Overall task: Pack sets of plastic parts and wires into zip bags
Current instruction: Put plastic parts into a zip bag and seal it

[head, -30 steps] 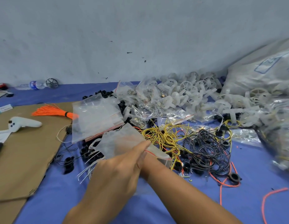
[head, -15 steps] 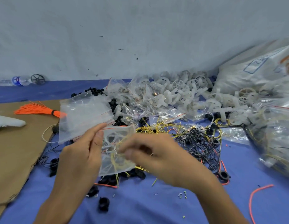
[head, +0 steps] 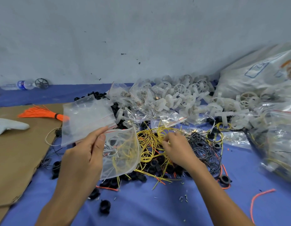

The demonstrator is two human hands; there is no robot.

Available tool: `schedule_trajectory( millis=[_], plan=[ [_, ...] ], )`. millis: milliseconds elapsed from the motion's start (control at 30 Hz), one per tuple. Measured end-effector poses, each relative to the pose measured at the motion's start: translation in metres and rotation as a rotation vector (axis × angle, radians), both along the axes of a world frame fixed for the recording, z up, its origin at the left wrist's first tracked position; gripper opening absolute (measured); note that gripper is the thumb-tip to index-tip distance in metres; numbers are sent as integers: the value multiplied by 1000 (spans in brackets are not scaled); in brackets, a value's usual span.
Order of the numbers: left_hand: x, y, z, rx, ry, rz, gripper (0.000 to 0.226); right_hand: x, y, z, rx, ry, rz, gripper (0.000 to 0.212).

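A: Which step?
B: Filling. L hand pinches the bag at its top edge, thumb & fingers clamped on it; bag hangs just left of the yellow wires.
A: R hand?
B: On the yellow wires, fingers curled into them; can't tell if they've caught one.
A: Next?
B: Prob. free one strand w/o dragging the tangle, then feed it into the bag.
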State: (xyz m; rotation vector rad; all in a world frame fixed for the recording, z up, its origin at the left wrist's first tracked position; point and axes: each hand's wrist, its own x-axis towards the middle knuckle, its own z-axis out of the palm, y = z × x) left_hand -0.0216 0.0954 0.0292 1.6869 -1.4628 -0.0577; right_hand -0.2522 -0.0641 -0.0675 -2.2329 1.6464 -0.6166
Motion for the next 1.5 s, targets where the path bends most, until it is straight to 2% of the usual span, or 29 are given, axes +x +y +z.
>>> schedule_trajectory(
  millis=[167, 267, 400, 500, 567, 600, 667, 733, 800, 867, 967, 1067, 1133, 1200, 1233, 1300, 1333, 1467, 1500],
  plan=[
    [-10, -2, 0, 17, 63, -36, 30, -19, 12, 35, -44, -519, -136, 11],
    [-15, -4, 0, 33, 86, -58, 29, -32, 28, 65, -9, -882, -194, 19],
    [-18, -9, 0, 44, 121, -66, 29, -47, 57, 104, 4, -1362, -21, 28],
    [-21, -11, -1, 50, 129, -82, 32, -50, 82, 121, 18, -1516, 130, 27],
    [-25, -13, -2, 58, 122, -88, 35, -46, 101, 124, -14, -1439, 162, 27],
    [-28, -14, -2, 62, 114, -91, 36, -41, 111, 123, -63, -1319, 155, 22],
    [-34, -16, -1, 65, 91, -93, 41, -25, 129, 117, -207, -903, 159, 15],
    [-40, -18, -4, 41, 26, -95, 42, -4, 137, 105, -299, -466, 274, 13],
    [-46, -18, -10, 14, -67, -108, 42, 19, 138, 93, -317, -206, 413, 7],
    [-48, -15, -16, 49, -112, -115, 47, 37, 132, 84, -291, -106, 499, 3],
    [-41, -10, -18, 98, -87, -99, 62, 49, 123, 68, -261, -6, 525, 11],
    [-36, -7, -20, 115, -92, -116, 48, 61, 116, 55, -252, 220, 617, 32],
    [-37, -8, -23, 146, -216, -115, 38, 73, 113, 52, -277, 407, 717, 42],
    [-40, -9, -22, 185, -334, -122, 40, 85, 111, 48, -244, 490, 765, 42],
    [-40, -8, -22, 218, -419, -158, 41, 89, 111, 45, -196, 465, 735, 42],
    [-39, -2, -23, 159, -522, -202, 47, 94, 113, 40, -65, 401, 648, 44],
    [-35, -1, -24, 211, -544, -212, 50, 95, 113, 38, -36, 433, 649, 44],
    [-14, -1, -36, 336, -424, -140, 51, 89, 107, 38, -118, 512, 701, 33],
    [-12, -2, -34, 343, -418, -122, 47, 92, 107, 36, -124, 444, 712, 32]
  ],
)
